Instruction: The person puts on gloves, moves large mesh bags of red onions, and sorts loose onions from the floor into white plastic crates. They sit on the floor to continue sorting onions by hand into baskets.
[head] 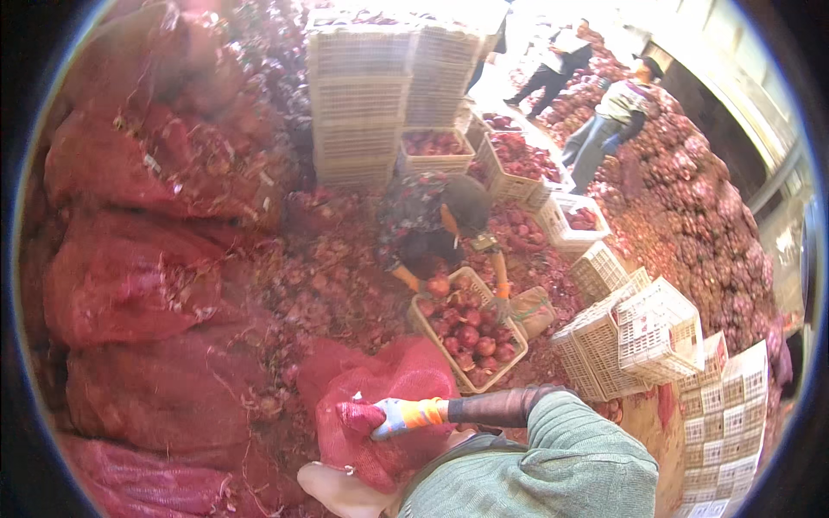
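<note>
My right hand (pixel 396 417), in a light glove with an orange cuff, grips bunched mesh of a red mesh bag (pixel 418 369). The bag spreads in front of me at bottom centre, and part of it hangs over a pale rounded thing (pixel 343 489). My left hand is out of view. Just beyond the bag stands a yellowish plastic crate (pixel 424 324) of red onions (pixel 467 335). A co-worker (pixel 421 213) bends over it, both gloved hands at the crate.
Full red mesh sacks (pixel 136 285) line the left side. Tall stacked crates (pixel 359 97) stand behind the co-worker; more crates (pixel 657 330) stand at right. An onion heap (pixel 706 239) lies beyond, with two people (pixel 615 110) there. Onion skins (pixel 324 278) cover the floor.
</note>
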Available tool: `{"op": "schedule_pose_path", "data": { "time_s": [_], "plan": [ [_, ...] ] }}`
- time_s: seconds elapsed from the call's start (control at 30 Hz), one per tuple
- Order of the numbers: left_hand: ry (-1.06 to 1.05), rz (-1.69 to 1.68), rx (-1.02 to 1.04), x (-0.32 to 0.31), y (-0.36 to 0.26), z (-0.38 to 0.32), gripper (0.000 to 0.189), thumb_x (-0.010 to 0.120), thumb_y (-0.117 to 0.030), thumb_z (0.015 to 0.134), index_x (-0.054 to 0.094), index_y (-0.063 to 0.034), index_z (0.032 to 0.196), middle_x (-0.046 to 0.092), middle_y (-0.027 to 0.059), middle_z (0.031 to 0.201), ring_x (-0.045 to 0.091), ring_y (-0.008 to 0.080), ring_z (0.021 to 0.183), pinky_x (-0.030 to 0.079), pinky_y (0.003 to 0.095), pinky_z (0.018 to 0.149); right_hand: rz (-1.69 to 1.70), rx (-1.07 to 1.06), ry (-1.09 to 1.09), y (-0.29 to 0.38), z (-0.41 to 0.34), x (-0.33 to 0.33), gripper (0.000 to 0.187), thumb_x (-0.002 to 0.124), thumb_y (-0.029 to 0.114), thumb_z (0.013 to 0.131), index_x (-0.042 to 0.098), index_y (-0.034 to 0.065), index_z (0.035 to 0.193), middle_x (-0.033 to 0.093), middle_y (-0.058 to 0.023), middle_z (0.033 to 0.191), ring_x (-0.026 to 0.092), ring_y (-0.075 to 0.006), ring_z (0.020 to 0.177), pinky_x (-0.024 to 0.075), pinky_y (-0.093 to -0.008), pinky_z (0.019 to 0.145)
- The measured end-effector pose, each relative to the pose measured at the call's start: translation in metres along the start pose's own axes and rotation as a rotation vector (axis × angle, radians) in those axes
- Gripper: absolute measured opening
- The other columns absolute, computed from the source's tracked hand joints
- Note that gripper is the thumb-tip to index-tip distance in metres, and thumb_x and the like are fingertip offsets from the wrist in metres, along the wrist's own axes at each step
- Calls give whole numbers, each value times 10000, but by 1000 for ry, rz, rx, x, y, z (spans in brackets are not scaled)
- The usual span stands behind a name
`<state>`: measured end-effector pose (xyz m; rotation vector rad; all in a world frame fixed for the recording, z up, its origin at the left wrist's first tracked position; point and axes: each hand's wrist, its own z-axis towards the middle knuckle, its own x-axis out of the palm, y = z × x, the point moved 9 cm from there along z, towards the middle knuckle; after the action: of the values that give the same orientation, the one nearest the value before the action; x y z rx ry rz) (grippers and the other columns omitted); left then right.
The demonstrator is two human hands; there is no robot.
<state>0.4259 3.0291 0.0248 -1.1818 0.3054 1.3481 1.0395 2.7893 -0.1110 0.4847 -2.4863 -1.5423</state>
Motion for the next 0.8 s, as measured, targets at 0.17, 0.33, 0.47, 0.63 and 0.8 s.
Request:
{"op": "schedule_pose_path", "data": {
  "time_s": [0.17,0.33,0.47,0.63,0.8],
  "plan": [
    [145,-126,-9,24,-78,-81,671,714,-394,737,477,-11,1234,537,209,1202,517,365,1128,427,460,957,63,116,-55,-67,-52,-49,360,726,259,777,643,78,1078,654,-15,911,578,-112,867,493,-327,798],
    [205,-186,-47,29,-123,-132,611,703,-376,749,502,-21,1204,555,205,1170,532,361,1106,434,451,946,52,115,-117,-77,-76,-91,366,706,302,739,659,86,1030,656,-33,895,595,-132,860,477,-326,777],
    [223,-212,-48,19,-151,-165,563,693,-361,758,522,-29,1180,569,203,1144,543,359,1088,439,444,937,113,11,-113,-69,-96,-109,365,715,301,766,663,83,1054,664,-21,938,594,-119,910,481,-316,817],
    [256,-271,-10,12,-195,-193,504,682,-343,770,548,-39,1150,587,199,1112,558,356,1065,446,436,925,163,11,-161,-94,-106,-121,315,754,271,781,672,86,1022,661,1,893,598,-107,823,502,-317,743],
    [313,-310,-8,32,-232,-206,446,670,-324,782,573,-48,1119,605,196,1080,572,352,1043,453,427,914,-2,18,-185,-104,-89,-121,287,763,177,754,689,61,1006,678,-9,924,605,-113,795,503,-293,720]
  ]
}}
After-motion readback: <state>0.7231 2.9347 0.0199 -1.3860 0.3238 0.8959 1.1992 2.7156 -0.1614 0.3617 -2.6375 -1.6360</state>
